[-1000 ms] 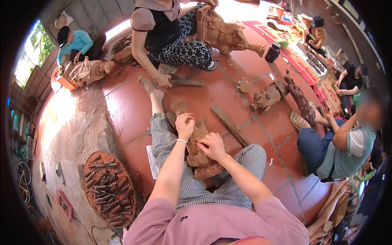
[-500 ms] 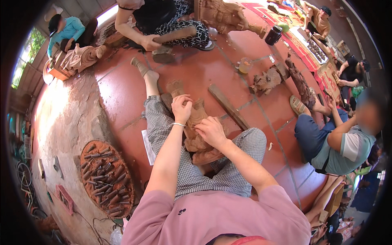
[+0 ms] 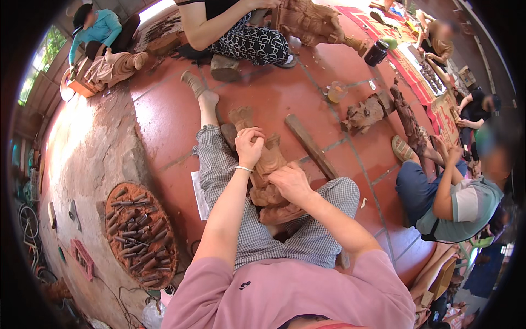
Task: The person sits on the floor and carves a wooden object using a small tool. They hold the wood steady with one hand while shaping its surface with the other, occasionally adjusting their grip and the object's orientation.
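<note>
A brown wood carving (image 3: 271, 159) with folded, rounded relief lies across my lap and between my legs. My left hand (image 3: 250, 148), with a thin white bracelet at the wrist, is closed with bent fingers over the carving's upper left side. Lower down, my right hand (image 3: 290, 183) presses on the carving with its fingers drawn together. Anything small between those fingertips is hidden. The carving's far end (image 3: 241, 116) shows beyond my left hand.
A wooden bar (image 3: 310, 146) lies on the red tiles to the right. On the left stands a round tray (image 3: 174, 257) full of chisel-like tools. Carved wood pieces (image 3: 366, 114), a glass cup (image 3: 335, 92) and a dark jar (image 3: 376, 52) lie farther off. Seated people (image 3: 457, 203) surround me.
My hands stay on the carving, the right one shifting slightly. The view has moved a little. The person opposite has raised the hand that gripped a wooden mallet.
</note>
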### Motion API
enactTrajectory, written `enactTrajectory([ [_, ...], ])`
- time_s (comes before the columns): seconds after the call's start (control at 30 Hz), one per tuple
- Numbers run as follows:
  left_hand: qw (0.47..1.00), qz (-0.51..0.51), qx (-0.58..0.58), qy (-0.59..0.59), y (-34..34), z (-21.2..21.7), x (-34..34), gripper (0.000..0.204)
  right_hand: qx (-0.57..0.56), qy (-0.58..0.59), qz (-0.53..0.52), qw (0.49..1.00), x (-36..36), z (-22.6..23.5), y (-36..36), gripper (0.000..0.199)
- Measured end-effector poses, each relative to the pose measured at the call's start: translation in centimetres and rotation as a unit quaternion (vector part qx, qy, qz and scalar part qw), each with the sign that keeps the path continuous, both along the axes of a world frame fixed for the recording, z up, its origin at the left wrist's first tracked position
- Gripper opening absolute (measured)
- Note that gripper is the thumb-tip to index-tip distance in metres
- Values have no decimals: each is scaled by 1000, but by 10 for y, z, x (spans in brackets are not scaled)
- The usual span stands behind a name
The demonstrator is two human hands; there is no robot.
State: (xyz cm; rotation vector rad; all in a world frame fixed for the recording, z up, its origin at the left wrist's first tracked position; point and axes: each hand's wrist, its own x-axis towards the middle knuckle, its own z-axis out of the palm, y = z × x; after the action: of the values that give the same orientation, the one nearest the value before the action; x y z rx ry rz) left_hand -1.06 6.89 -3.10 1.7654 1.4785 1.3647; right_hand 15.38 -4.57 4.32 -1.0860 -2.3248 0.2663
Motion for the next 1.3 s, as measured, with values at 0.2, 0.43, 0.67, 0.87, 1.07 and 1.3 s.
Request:
enactTrajectory([
  [0.2, 1000, 5, -1, -6, 1, 0, 0, 8, -21, 9, 16, 1000, -2, -6, 5, 8],
  [0.43, 1000, 3, -4, -9, 0, -1, -1, 8, -82, 32, 16, 996, 6, 0, 3, 10],
  [0.67, 1000, 1, -6, -13, -1, -1, 1, 7, -55, 44, -9, 998, -5, -7, 2, 8],
  [0.87, 1000, 5, 14, -19, -1, 0, -1, 8, -66, 44, -11, 997, -4, 0, 2, 6],
  [1.07, 1000, 8, 11, -25, 1, 1, 3, 6, -42, 26, 1, 999, -8, -7, 8, 4],
  [1.3, 1000, 7, 10, -24, -2, -4, 0, 6, -96, 34, -15, 995, 7, 6, 5, 5],
])
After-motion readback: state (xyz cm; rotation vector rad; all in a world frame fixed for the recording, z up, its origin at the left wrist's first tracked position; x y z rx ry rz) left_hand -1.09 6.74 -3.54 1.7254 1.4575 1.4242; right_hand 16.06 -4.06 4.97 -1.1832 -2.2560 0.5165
